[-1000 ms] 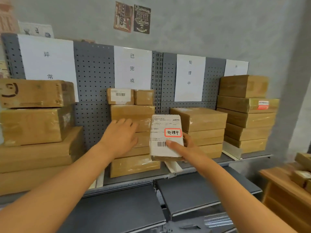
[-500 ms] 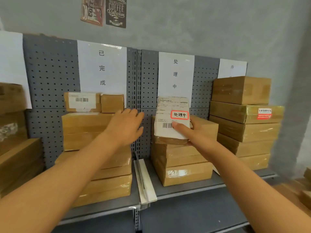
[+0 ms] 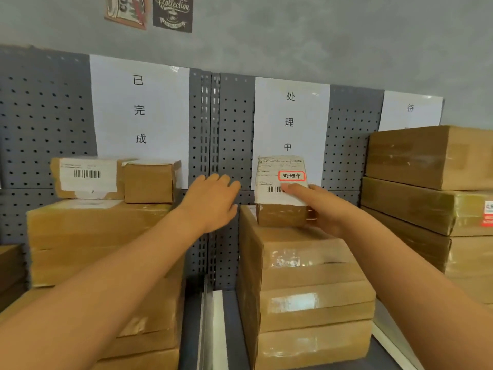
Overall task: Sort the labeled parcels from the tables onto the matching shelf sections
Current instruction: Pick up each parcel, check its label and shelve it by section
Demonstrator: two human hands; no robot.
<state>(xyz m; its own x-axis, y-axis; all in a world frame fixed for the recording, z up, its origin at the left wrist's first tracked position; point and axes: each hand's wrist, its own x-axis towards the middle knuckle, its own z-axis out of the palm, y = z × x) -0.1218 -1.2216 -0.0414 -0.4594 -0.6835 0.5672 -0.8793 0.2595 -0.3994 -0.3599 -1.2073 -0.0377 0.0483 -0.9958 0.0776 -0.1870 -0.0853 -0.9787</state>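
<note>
A small brown parcel (image 3: 280,206) with a white shipping label and a red-framed tag reading 处理中 rests on top of the middle stack of boxes (image 3: 306,284). My right hand (image 3: 324,209) grips it from the right side, thumb lying across the label. Behind it hangs the white section sign 处理中 (image 3: 290,121). My left hand (image 3: 212,202) hovers with relaxed fingers just left of the parcel, holding nothing, in front of the pegboard divider.
Left section, under the sign 已完成 (image 3: 139,109), holds a stack of boxes (image 3: 88,241) with two small parcels (image 3: 106,180) on top. A taller stack (image 3: 432,182) stands at the right. A white divider strip (image 3: 217,329) lies on the grey shelf (image 3: 192,343) between the sections.
The view has closed in on the shelf. My right hand has carried the parcel up and forward onto the top of the middle stack; my left hand has moved along beside it.
</note>
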